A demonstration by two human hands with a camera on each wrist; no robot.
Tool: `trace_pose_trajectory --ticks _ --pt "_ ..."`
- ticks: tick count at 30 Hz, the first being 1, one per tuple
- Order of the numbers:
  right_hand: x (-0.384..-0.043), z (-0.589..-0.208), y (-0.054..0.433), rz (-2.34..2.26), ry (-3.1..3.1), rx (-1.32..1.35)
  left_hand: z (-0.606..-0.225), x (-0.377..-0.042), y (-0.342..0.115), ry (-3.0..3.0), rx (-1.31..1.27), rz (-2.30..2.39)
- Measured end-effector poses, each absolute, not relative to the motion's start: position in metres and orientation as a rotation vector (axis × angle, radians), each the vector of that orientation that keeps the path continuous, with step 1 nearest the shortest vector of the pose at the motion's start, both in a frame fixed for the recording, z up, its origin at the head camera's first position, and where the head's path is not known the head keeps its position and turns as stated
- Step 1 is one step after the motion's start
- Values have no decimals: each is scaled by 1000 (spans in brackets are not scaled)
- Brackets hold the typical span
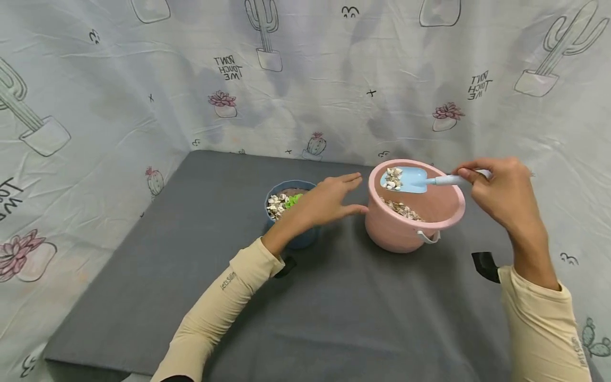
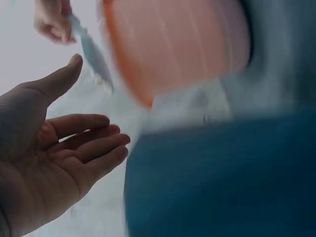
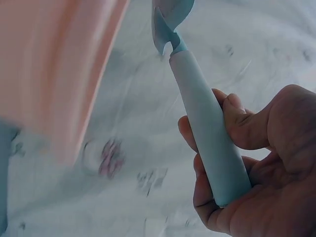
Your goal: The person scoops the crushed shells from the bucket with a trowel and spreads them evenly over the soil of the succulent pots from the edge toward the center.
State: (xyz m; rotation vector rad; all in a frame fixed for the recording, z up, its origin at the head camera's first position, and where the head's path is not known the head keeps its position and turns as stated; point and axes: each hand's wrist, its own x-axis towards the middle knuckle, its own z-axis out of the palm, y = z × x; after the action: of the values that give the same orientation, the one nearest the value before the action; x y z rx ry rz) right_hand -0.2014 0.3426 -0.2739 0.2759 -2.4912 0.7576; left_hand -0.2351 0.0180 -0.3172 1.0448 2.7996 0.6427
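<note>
Right fingers (image 3: 201,190) clamped on shovel (image 1: 414,180) | left fingers (image 2: 103,148) apart from thumb (image 2: 61,81) | sleeve (image 1: 217,313): "Let's Slim" | backdrop (image 1: 305,69): "DON'T TOUCH"

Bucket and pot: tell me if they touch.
Apart. The head view shows it: a strip of bare grey table lies between the pot and the bucket.

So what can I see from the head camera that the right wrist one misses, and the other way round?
Only the head view shows the left hand, the green plant, and the pale pebbles on the blue scoop and inside the pink bucket.

Only the right wrist view shows the palm side of the right hand, with fingers curled round the handle.

Both show the right hand, scoop, bucket and printed cloth.
</note>
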Motion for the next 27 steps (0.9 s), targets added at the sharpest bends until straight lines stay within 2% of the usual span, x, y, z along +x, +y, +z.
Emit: trace_pose_trajectory --ticks 6,12,20,27 --pt "-209 -269 292 821 -2477 386 -310 -237 -65 2867 852 712" --pt "-217 -275 233 848 -2602 450 -323 -237 -133 2825 706 763" --pt "-238 -282 171 813 -2714 651 -348 -243 -145 2682 765 759" --pt "-247 -266 130 452 -2645 871 -349 -246 -143 2678 749 772"
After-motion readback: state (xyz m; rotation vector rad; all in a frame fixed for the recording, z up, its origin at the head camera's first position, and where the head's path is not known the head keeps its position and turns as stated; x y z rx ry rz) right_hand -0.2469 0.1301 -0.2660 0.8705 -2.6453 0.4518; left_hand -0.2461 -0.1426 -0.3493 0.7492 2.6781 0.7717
